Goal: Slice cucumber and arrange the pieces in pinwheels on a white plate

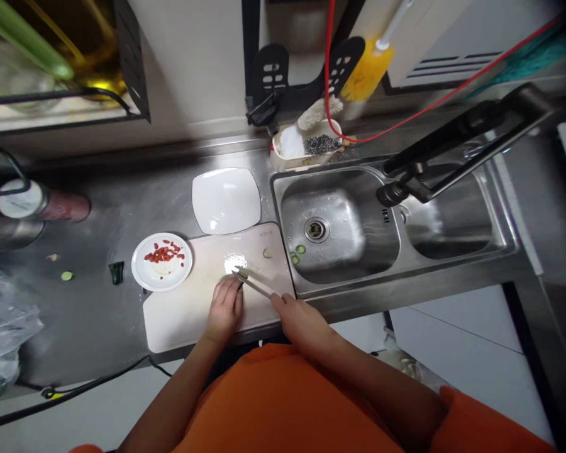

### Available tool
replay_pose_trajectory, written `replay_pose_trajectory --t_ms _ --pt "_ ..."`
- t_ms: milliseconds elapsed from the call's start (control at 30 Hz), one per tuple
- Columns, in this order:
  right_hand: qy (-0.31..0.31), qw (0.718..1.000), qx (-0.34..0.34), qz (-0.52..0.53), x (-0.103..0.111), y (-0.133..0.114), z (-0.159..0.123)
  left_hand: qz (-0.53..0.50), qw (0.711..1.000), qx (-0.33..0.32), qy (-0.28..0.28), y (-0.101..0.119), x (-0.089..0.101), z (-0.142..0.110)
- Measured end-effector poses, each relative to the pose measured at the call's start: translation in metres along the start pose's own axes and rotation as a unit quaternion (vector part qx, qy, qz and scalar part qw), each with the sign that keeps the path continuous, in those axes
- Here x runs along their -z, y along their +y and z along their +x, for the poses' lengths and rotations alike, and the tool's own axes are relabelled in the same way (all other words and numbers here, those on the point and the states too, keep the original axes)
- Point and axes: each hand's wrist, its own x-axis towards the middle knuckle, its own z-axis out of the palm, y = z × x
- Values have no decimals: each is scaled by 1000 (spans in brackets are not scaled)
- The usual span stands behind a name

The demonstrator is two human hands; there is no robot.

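Observation:
My right hand [304, 319] is wrapped round the handle of a kitchen knife [260, 287]. The blade points up and left across a pale cutting board [183, 324], its tip close to my left fingers. My left hand [225, 304] rests on the board with curled fingers, pressed on a dark green piece of cucumber [241, 285] that they mostly hide. The blade is at or against this piece; I cannot tell how deep. A thin cucumber slice [267, 252] lies near the board's upper right corner.
A round white plate [139, 267] with red berries overlaps the board's left edge. Behind it sits a square white plate [226, 198]. On the right is a steel sink [349, 267] holding several cucumber slices, with a black faucet [453, 135] above. A dark green cucumber end [116, 272] lies left.

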Motion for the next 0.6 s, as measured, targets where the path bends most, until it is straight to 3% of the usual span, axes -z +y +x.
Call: replay_pose_trajectory --t_ms 600 --pt "13 1000 8 9 2 -3 13 1 1000 -1 -1 2 2 3"
